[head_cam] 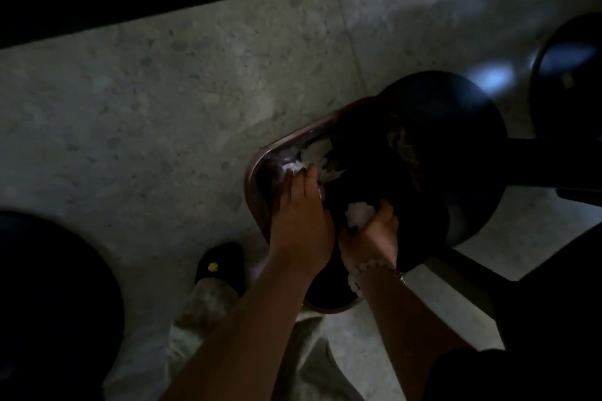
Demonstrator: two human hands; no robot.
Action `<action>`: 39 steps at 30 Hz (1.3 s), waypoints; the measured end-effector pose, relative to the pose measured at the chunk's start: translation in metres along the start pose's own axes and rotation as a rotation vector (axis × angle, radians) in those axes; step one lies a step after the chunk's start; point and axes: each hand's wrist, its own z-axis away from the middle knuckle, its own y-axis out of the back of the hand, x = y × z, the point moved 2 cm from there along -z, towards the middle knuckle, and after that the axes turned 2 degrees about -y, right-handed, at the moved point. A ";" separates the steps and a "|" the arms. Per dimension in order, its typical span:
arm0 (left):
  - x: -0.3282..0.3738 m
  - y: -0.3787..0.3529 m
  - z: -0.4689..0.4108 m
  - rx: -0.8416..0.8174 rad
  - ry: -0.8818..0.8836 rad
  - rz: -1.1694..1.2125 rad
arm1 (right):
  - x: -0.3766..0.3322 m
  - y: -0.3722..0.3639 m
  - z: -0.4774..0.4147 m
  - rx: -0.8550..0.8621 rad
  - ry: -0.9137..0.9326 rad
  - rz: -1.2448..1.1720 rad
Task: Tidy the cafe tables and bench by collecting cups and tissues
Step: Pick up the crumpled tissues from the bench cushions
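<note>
The scene is very dim. A brown-rimmed tray (253,172) sits at the edge of a round black table (456,107) and holds several crumpled white tissues (317,153); its far part is lost in shadow. My left hand (299,215) reaches over the tray's near rim, fingers fairly straight and resting on the tissues. My right hand (374,234), with a bead bracelet at the wrist, grips a crumpled white tissue ball (358,213) just above the tray's dark middle. No cup shows.
A speckled grey floor (163,107) lies below. Another dark round top (49,303) is at the lower left and a black seat (570,75) at the right edge. My foot in a black shoe (221,264) stands beside the tray. A dark band runs along the top.
</note>
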 end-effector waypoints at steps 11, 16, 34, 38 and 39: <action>0.008 0.026 0.016 -0.080 -0.128 -0.062 | -0.010 0.012 0.013 0.074 0.050 0.152; 0.031 0.091 0.042 -0.010 -0.167 -0.235 | -0.051 0.051 0.047 0.047 0.033 0.368; 0.261 0.447 0.171 0.263 -0.121 -0.732 | -0.300 0.399 0.308 0.454 1.111 0.268; 0.317 0.487 0.192 0.281 -0.029 -0.806 | -0.299 0.451 0.330 0.503 1.146 0.227; 0.331 0.493 0.194 0.300 -0.041 -0.814 | -0.297 0.459 0.332 0.523 1.153 0.205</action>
